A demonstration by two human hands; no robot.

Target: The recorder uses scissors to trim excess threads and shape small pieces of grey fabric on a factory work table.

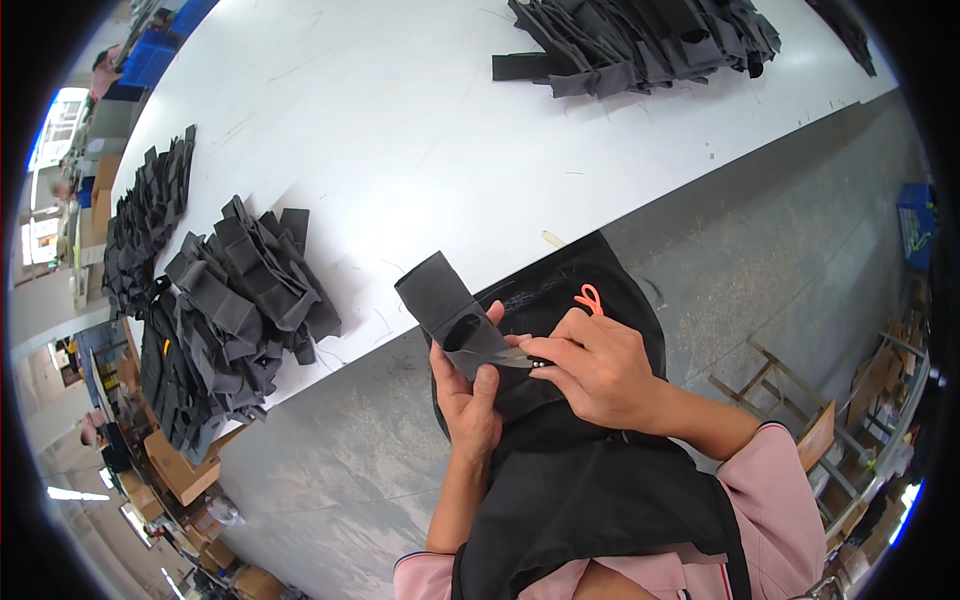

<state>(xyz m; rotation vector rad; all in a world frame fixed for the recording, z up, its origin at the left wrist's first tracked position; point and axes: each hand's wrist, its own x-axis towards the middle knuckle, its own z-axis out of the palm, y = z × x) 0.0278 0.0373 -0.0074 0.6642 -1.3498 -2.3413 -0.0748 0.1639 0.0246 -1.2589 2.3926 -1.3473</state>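
Note:
A dark grey fabric strip (437, 293) with an oval hole is in my left hand (470, 400), thumb in front and fingers behind. In my right hand (603, 368) is a pair of small thread snips (514, 357), their metal blades pointing left against the strip's lower edge. An orange loop of cord (591, 298) sticks up behind the right hand. Both hands are above my black apron (590, 490), close to the table's near edge. The handles of the snips are mostly covered by my fingers.
The white table (390, 130) carries piles of similar dark strips at left (245, 290) and at the far side (640, 45). Loose threads lie on its top. Cardboard boxes (185, 465) stand lower left, a wooden stool (790, 400) and a blue crate (915, 225) at right.

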